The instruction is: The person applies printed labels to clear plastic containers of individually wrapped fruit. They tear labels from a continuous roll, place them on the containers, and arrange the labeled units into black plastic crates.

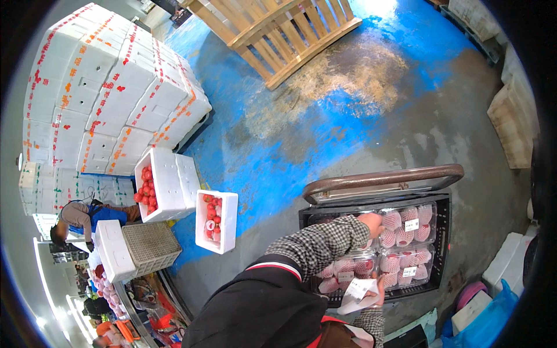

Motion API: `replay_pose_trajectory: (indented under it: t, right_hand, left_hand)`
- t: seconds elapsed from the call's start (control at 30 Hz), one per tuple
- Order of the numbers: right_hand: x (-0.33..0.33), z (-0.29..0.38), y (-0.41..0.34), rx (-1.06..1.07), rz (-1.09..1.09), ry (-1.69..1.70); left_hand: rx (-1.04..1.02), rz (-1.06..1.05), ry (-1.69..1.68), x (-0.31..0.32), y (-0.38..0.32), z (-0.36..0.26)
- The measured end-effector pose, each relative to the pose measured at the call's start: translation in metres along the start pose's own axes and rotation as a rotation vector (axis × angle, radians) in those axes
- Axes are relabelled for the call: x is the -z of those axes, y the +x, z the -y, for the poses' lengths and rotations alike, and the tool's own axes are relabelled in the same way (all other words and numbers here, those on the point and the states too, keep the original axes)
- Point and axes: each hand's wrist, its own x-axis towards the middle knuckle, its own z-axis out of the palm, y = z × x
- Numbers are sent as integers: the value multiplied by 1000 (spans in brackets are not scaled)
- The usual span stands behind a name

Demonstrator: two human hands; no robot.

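Observation:
My left hand point(372, 224), in a black-and-white checked sleeve, reaches over a black plastic crate point(444, 243). Its bent fingers are at the edge of a clear clamshell point(407, 224) at the upper right, which bears a white label. Whether they grip anything is hidden. My right hand point(380, 290), at the crate's near side, holds a curling strip of white labels point(357, 292). Several clamshells fill the crate, with round fruit in pink foam nets. The lower-right clamshell point(409, 267) and the lower-left clamshell point(343, 274) also bear labels. My left forearm covers part of the crate.
A brown tubular handle point(383, 177) rises along the crate's far side. White foam boxes point(216, 243) of red fruit stand left, below tall stacked cartons point(104, 91). A person point(93, 217) bends beside them. A wooden pallet point(283, 39) leans ahead; a blue bag point(485, 319) lies right.

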Motion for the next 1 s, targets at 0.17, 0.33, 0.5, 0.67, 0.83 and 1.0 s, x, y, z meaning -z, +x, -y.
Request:
replay_pose_trajectory:
  t: [0.17, 0.33, 0.5, 0.67, 0.83, 1.0]
  right_hand:
    - [-33, -31, -37, 157, -83, -238]
    - [-76, -53, -69, 521, -134, -572]
    - [-104, -44, -133, 771, -248, -1456]
    - [-93, -68, -198, 1001, -645, -1768]
    - [-70, -119, -227, 1108, -925, -1577]
    - [-14, -197, -249, 1351, -1241, -1297]
  left_hand:
    - [-22, 146, -26, 0, -32, 3]
    - [-412, 735, -486, -59, -96, -5]
    - [-417, 1136, -365, -80, -140, -20]
    - [-95, 1287, -829, -82, -173, -38]
    - [64, 1307, -744, -90, -214, -54]
    - [13, 1290, -584, -118, -278, -67]
